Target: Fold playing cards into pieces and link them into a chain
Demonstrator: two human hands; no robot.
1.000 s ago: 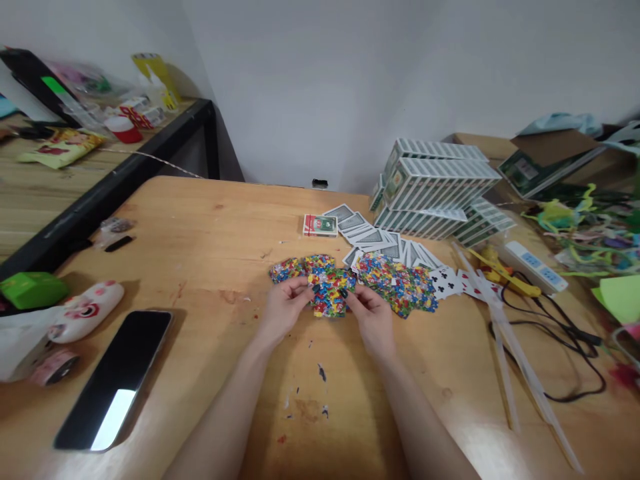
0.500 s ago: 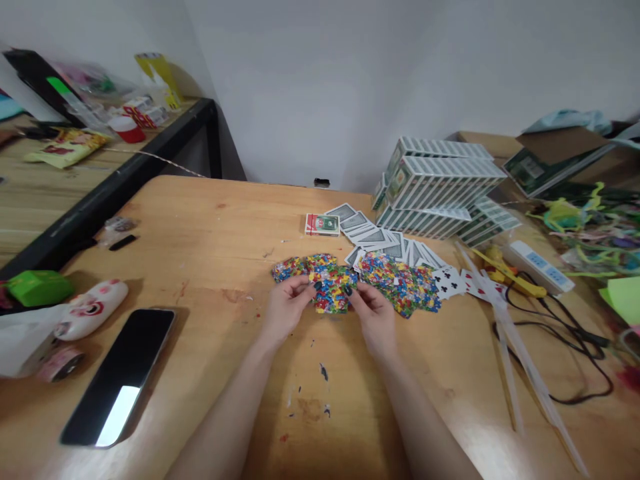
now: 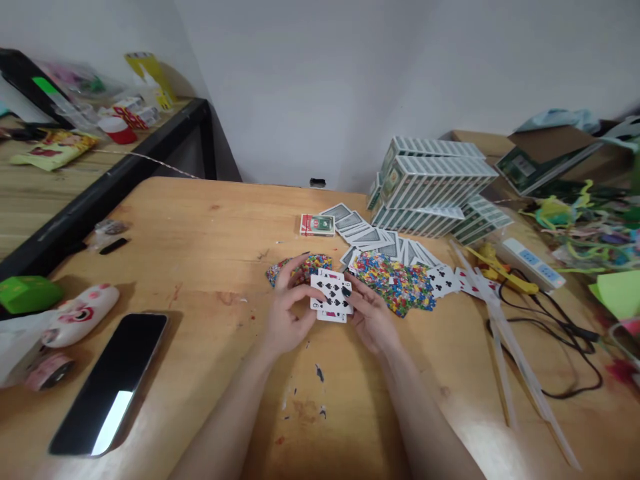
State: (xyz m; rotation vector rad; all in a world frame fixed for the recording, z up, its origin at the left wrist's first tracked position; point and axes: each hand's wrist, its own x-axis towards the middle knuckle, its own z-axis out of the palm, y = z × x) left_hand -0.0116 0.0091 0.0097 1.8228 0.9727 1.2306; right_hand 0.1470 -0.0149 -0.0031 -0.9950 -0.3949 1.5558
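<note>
Face-up playing cards point(image 3: 332, 293), a spade card on top of a picture card, are held just above the table between my two hands. My left hand point(image 3: 290, 310) grips their left edge, its index finger lying over the top card. On the right edge, my right hand point(image 3: 373, 317) pinches the same cards with the thumb on their face. Behind my left hand lies a spread of cards with colourful patterned backs point(image 3: 315, 263). A larger colourful spread point(image 3: 395, 283) lies beyond my right hand, with face-up club cards point(image 3: 443, 280) at its right end.
Grey-backed cards point(image 3: 370, 235) fan out behind, beside a card box point(image 3: 317, 225). Striped card cartons point(image 3: 435, 180) are stacked at the back right. A phone point(image 3: 110, 383) lies left; a power strip point(image 3: 533, 263), cables and clear plastic strips point(image 3: 520, 360) lie right.
The cards between my hands showed a colourful back and now show their faces. My left fingers have moved over the cards. The view has shifted slightly.
</note>
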